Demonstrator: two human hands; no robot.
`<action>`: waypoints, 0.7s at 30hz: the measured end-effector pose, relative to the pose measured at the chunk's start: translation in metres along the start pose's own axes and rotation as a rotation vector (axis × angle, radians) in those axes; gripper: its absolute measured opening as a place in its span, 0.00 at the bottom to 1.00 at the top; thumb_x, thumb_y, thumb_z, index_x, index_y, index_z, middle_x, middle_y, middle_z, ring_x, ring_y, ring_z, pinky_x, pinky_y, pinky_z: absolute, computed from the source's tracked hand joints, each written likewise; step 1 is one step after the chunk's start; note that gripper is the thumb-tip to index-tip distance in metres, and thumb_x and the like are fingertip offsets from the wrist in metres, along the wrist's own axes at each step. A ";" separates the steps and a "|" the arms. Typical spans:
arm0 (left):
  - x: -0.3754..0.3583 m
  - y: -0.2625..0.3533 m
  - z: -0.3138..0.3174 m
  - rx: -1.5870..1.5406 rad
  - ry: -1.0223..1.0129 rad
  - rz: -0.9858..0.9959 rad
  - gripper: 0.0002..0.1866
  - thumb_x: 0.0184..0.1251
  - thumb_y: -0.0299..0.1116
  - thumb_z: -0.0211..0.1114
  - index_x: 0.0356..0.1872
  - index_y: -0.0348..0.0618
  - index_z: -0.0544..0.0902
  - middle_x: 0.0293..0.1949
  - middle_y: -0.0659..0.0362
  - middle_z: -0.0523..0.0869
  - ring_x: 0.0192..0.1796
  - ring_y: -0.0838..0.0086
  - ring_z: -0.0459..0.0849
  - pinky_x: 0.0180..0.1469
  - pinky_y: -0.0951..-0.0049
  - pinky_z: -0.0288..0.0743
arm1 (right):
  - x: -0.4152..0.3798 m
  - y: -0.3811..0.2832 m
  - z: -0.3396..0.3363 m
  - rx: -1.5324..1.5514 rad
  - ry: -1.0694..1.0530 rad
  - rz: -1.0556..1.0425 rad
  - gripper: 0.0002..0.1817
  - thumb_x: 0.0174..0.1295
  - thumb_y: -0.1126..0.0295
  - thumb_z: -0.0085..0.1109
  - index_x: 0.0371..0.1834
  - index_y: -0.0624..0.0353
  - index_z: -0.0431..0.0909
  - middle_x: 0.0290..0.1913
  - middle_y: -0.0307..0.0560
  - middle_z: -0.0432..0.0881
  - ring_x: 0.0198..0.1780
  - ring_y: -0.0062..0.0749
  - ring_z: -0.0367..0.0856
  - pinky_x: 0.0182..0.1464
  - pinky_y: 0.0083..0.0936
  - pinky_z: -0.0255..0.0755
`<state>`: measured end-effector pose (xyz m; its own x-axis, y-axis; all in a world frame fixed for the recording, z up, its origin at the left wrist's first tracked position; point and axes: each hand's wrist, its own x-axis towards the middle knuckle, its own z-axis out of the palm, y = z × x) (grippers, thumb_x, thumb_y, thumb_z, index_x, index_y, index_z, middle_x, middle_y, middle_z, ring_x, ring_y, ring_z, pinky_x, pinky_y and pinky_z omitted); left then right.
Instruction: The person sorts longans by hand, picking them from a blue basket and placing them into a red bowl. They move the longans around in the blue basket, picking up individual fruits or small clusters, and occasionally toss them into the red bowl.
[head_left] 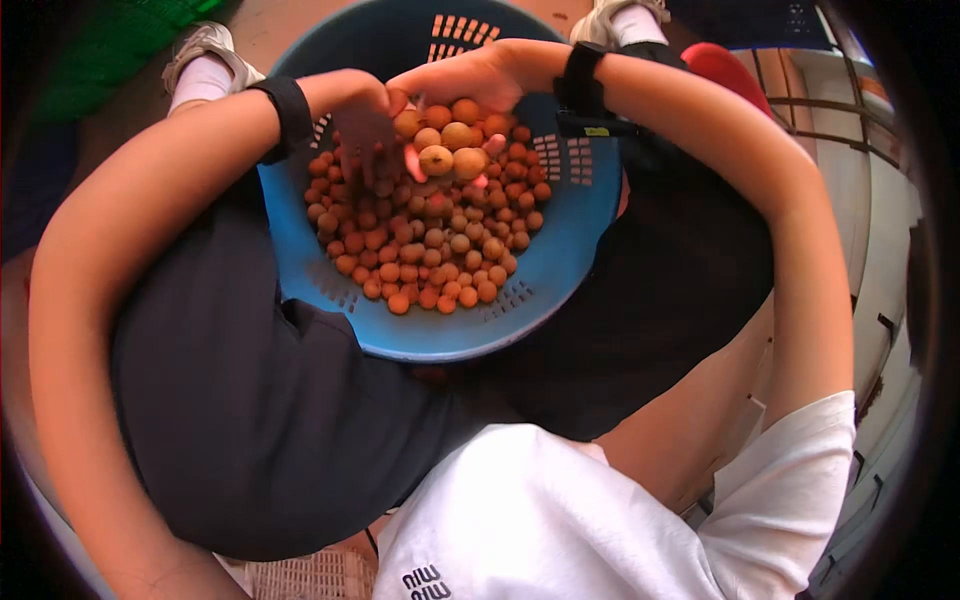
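Note:
My right hand (pixel 465 78) is cupped, palm up, over a blue plastic basket (pixel 440 338), with a handful of round tan longans (pixel 456 136) in it. Its fingertips show around the fruit. Just to the left, my left hand (pixel 365 122) hangs down in shadow, its fingers apart and pointing at the fruit below, the thumb side close to my right wrist. Many loose longans (pixel 432 238) cover the bottom of the basket beneath both hands.
The basket has slotted walls and stands between my legs, in black trousers (pixel 220 400). My shoes (pixel 208 50) rest on either side of it. Something green (pixel 120 50) lies at upper left, a red rounded object (pixel 722 70) at upper right. White surfaces (pixel 890 300) line the right side.

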<state>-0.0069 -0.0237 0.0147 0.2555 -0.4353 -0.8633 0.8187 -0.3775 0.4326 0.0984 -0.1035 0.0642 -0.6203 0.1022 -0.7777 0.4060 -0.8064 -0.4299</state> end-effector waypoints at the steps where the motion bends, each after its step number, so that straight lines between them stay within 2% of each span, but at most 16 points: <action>1: 0.001 -0.002 0.003 -0.003 0.000 0.002 0.34 0.66 0.56 0.36 0.67 0.47 0.52 0.67 0.46 0.55 0.64 0.44 0.61 0.62 0.40 0.57 | -0.010 -0.002 0.000 -0.011 0.083 0.006 0.32 0.57 0.46 0.32 0.41 0.66 0.75 0.37 0.53 0.80 0.25 0.38 0.81 0.11 0.16 0.65; 2: 0.001 -0.002 0.003 -0.004 0.008 0.008 0.34 0.66 0.57 0.36 0.67 0.46 0.51 0.67 0.45 0.54 0.64 0.44 0.61 0.62 0.40 0.57 | -0.022 -0.002 0.000 -0.028 0.192 -0.049 0.32 0.58 0.47 0.31 0.39 0.67 0.74 0.34 0.55 0.80 0.25 0.38 0.81 0.10 0.14 0.64; 3: 0.009 -0.005 -0.006 0.036 -0.071 0.028 0.32 0.65 0.56 0.38 0.66 0.50 0.55 0.66 0.46 0.57 0.64 0.43 0.61 0.62 0.43 0.59 | -0.035 -0.003 -0.002 -0.008 0.199 -0.079 0.32 0.59 0.47 0.30 0.38 0.67 0.74 0.35 0.56 0.80 0.24 0.39 0.81 0.10 0.14 0.64; 5: 0.007 0.000 0.000 -0.019 0.021 -0.023 0.29 0.64 0.54 0.40 0.61 0.50 0.64 0.65 0.43 0.58 0.64 0.45 0.62 0.62 0.48 0.61 | -0.056 0.000 -0.016 0.037 0.191 -0.145 0.32 0.60 0.47 0.29 0.38 0.68 0.74 0.36 0.58 0.79 0.23 0.40 0.81 0.09 0.14 0.63; 6: 0.011 -0.002 -0.006 0.018 -0.015 -0.008 0.28 0.65 0.54 0.37 0.61 0.51 0.64 0.65 0.45 0.60 0.63 0.45 0.63 0.61 0.48 0.63 | -0.068 0.003 -0.020 0.133 0.141 -0.225 0.33 0.61 0.46 0.28 0.40 0.66 0.74 0.37 0.59 0.77 0.25 0.42 0.80 0.09 0.14 0.62; 9: 0.006 0.001 -0.006 0.054 0.021 -0.024 0.27 0.63 0.50 0.40 0.63 0.55 0.62 0.64 0.47 0.61 0.63 0.46 0.64 0.61 0.51 0.63 | -0.119 0.009 -0.045 0.095 0.100 -0.448 0.30 0.62 0.46 0.33 0.46 0.62 0.72 0.40 0.54 0.76 0.32 0.32 0.80 0.11 0.10 0.66; 11: 0.008 0.003 -0.007 0.045 0.062 -0.045 0.28 0.64 0.49 0.39 0.64 0.54 0.59 0.64 0.47 0.62 0.63 0.48 0.64 0.60 0.50 0.65 | -0.158 0.012 -0.022 0.472 0.662 -0.616 0.21 0.67 0.55 0.39 0.43 0.64 0.71 0.29 0.48 0.77 0.26 0.27 0.75 0.29 0.22 0.72; 13: 0.008 0.005 -0.007 0.065 0.076 -0.066 0.28 0.64 0.48 0.39 0.65 0.54 0.58 0.64 0.47 0.62 0.63 0.48 0.64 0.60 0.51 0.65 | -0.184 0.048 -0.061 0.414 0.828 -0.830 0.24 0.62 0.47 0.34 0.26 0.56 0.70 0.38 0.53 0.74 0.28 0.40 0.77 0.08 0.16 0.60; 14: 0.008 0.004 -0.009 0.079 0.082 -0.063 0.28 0.64 0.48 0.39 0.65 0.54 0.57 0.64 0.47 0.63 0.62 0.49 0.65 0.60 0.51 0.66 | -0.197 0.056 -0.057 0.492 0.912 -0.829 0.22 0.62 0.49 0.36 0.24 0.55 0.68 0.39 0.51 0.73 0.25 0.38 0.75 0.07 0.15 0.59; 16: 0.011 0.003 -0.012 0.104 0.088 -0.057 0.28 0.65 0.48 0.39 0.66 0.54 0.56 0.64 0.47 0.63 0.61 0.50 0.67 0.59 0.52 0.66 | -0.246 0.104 -0.074 0.364 1.121 -0.810 0.19 0.60 0.51 0.41 0.31 0.57 0.69 0.42 0.49 0.75 0.27 0.32 0.75 0.08 0.11 0.60; 18: 0.014 0.000 -0.015 0.148 0.127 -0.043 0.28 0.65 0.48 0.40 0.66 0.54 0.56 0.62 0.46 0.65 0.60 0.51 0.69 0.59 0.52 0.67 | -0.281 0.150 -0.084 0.281 1.052 -0.793 0.21 0.59 0.52 0.44 0.41 0.60 0.73 0.44 0.48 0.77 0.29 0.28 0.75 0.11 0.08 0.62; 19: 0.015 -0.001 -0.016 0.171 0.148 -0.038 0.28 0.65 0.49 0.41 0.66 0.53 0.57 0.62 0.46 0.65 0.59 0.52 0.70 0.59 0.53 0.67 | -0.285 0.159 -0.061 0.403 0.868 -0.789 0.21 0.58 0.52 0.44 0.41 0.59 0.73 0.45 0.49 0.77 0.28 0.28 0.74 0.12 0.08 0.62; 21: 0.016 -0.003 -0.015 0.169 0.253 -0.011 0.28 0.65 0.48 0.41 0.65 0.52 0.59 0.61 0.47 0.67 0.57 0.52 0.72 0.59 0.52 0.67 | -0.300 0.221 -0.068 0.476 0.994 -0.847 0.24 0.59 0.51 0.41 0.46 0.58 0.73 0.47 0.47 0.77 0.29 0.28 0.75 0.11 0.06 0.60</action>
<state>0.0023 -0.0172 -0.0041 0.3847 -0.2212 -0.8962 0.7302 -0.5210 0.4420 0.4194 -0.2725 0.1713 0.2541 0.8589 -0.4446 -0.2397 -0.3894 -0.8893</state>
